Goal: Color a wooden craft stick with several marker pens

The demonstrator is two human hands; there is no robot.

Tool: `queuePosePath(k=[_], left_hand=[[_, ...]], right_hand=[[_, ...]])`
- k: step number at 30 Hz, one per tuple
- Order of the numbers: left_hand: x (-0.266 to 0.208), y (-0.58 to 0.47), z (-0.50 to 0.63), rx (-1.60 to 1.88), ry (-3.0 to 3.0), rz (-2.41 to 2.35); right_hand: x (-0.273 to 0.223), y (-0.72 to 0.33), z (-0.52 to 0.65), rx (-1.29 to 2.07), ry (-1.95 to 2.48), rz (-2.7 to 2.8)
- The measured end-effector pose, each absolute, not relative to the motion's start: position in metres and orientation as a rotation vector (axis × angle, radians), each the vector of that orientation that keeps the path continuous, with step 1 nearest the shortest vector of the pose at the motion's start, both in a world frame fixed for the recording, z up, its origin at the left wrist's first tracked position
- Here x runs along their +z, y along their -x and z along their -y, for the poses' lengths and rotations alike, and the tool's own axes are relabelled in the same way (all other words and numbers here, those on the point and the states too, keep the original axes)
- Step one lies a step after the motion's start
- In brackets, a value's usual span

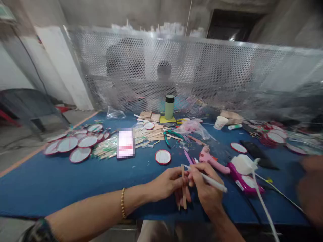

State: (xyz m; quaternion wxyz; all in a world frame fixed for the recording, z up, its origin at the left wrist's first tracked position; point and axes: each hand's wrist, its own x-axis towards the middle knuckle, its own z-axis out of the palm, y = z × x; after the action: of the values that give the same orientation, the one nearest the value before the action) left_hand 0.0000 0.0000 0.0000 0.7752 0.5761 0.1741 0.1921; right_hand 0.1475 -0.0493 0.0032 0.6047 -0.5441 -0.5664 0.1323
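Left hand (164,184) pinches a flat wooden stick (184,195), right hand (209,193) a white pen (215,182); round disc (163,157) beyond, pink glue gun (215,162) rightward.

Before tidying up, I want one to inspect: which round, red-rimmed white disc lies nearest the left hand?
The red-rimmed white disc just beyond the left hand, alone on the blue tabletop; the others lie farther away.
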Motion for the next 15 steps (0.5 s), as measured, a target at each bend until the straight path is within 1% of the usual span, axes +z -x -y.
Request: queuePosePath(k=[9,15], left_hand=[[0.0034,-0.0004,0.0016,0.411,-1.245,-0.337],[0.0021,0.0007,0.0015,0.397,-1.224,-0.334]], right_hand=[[0.0094,-0.1435,0.0468,0.41,1.211,1.3],[0.0123,-0.1441,0.0486,0.356,1.238,1.298]])
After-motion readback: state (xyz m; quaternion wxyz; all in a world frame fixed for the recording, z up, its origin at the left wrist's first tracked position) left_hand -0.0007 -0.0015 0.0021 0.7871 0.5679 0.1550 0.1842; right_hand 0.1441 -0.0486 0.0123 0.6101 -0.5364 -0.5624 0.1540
